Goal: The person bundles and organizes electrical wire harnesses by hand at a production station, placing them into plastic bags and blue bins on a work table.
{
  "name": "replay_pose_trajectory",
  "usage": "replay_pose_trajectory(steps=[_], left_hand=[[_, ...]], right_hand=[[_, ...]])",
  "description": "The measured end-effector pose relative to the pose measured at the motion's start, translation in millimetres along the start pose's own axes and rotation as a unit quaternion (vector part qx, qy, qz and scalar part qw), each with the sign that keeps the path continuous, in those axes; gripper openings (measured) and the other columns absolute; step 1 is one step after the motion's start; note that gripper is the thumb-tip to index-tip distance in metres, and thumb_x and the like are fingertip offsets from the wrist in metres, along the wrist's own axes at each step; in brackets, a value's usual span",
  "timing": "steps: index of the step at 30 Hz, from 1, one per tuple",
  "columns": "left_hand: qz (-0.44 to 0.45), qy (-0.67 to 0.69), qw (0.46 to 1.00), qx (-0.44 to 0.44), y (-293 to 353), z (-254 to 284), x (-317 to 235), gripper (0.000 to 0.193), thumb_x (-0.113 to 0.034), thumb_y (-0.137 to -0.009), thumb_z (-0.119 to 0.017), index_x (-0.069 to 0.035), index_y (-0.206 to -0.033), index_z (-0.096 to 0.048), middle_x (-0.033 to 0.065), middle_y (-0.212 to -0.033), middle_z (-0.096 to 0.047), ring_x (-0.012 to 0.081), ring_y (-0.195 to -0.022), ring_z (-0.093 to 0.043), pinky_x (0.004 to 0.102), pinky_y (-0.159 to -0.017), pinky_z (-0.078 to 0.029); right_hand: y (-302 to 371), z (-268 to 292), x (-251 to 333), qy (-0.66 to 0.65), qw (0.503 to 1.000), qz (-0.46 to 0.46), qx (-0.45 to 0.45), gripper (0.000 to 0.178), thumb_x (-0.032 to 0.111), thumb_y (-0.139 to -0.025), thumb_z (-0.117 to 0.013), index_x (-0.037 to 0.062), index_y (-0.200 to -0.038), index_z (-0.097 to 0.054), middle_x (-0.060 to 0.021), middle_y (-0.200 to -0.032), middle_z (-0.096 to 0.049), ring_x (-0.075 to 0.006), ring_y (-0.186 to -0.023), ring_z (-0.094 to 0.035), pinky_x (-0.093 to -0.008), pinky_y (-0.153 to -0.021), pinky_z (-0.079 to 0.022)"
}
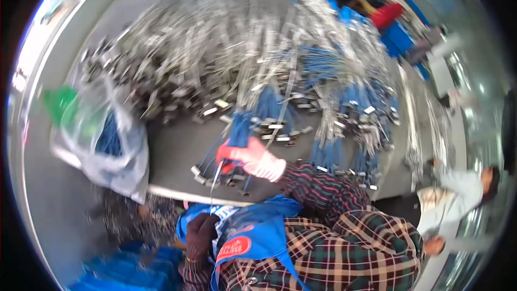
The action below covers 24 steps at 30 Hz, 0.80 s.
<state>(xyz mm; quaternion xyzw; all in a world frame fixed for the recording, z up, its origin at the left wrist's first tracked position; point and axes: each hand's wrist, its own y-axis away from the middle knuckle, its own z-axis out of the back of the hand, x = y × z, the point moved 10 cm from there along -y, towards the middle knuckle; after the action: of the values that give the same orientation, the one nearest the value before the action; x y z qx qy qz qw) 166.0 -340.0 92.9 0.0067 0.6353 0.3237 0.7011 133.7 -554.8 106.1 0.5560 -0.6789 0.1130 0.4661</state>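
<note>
My right hand, in a white and red glove, is closed around a bundle of blue cables above the near part of the table. Pale connector ends hang below it. A thin pale strand runs down from the bundle toward my left hand. In a dark brown glove, my left hand is close to my body by the blue apron. Its fingers look curled, and what they hold is hidden. Just beyond my right hand lie more blue cable bundles.
Piles of clear-wrapped cables cover the far side of the grey table. At left stands a clear plastic bag with blue cables inside. Blue bags lie at lower left. One person is at the right; others are at far right.
</note>
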Motion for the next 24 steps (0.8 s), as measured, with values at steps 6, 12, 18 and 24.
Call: replay_pose_trajectory(steps=[6,12,18,24], left_hand=[[0.107,0.139,0.984,-0.015,-16,-16,-8,0.019,-0.019,-0.082,-0.055,-0.001,-0.081,-0.060,0.0057,-0.058,-0.050,0.0121,-0.049,-0.050,0.0267,-0.043,-0.037],[0.096,0.093,0.991,-0.013,-31,-22,-23,0.027,-0.026,-0.084,-0.052,-0.001,-0.081,-0.063,0.0058,-0.055,-0.052,0.0129,-0.047,-0.050,0.0281,-0.046,-0.038],[0.084,0.056,0.994,0.045,-36,-21,-44,0.029,-0.026,-0.083,-0.051,0.000,-0.080,-0.063,0.0081,-0.062,-0.058,0.0150,-0.051,-0.055,0.0275,-0.052,-0.043],[0.038,-0.063,0.995,0.075,-28,-5,-7,0.027,-0.026,-0.082,-0.054,-0.002,-0.083,-0.066,0.0084,-0.076,-0.064,0.0174,-0.070,-0.061,0.0295,-0.064,-0.048]], right_hand=[[4,18,-3,-0.043,0.999,0.008,-0.032,0.026,0.022,-0.084,-0.069,0.0012,-0.097,-0.061,-0.0083,-0.086,-0.065,-0.0180,-0.080,-0.064,-0.0313,-0.062,-0.055],[14,0,-54,0.079,0.997,-0.010,-0.020,0.028,0.024,-0.079,-0.073,0.0022,-0.093,-0.062,-0.0058,-0.079,-0.066,-0.0153,-0.065,-0.064,-0.0277,-0.056,-0.054],[14,-4,4,0.001,0.999,0.028,0.027,0.023,0.019,-0.085,-0.067,-0.0003,-0.095,-0.062,-0.0077,-0.090,-0.066,-0.0144,-0.074,-0.063,-0.0268,-0.064,-0.054],[1,29,74,0.128,0.985,0.111,-0.041,0.017,0.012,-0.084,-0.065,-0.0020,-0.092,-0.062,-0.0093,-0.083,-0.067,-0.0172,-0.071,-0.065,-0.0295,-0.060,-0.054]])
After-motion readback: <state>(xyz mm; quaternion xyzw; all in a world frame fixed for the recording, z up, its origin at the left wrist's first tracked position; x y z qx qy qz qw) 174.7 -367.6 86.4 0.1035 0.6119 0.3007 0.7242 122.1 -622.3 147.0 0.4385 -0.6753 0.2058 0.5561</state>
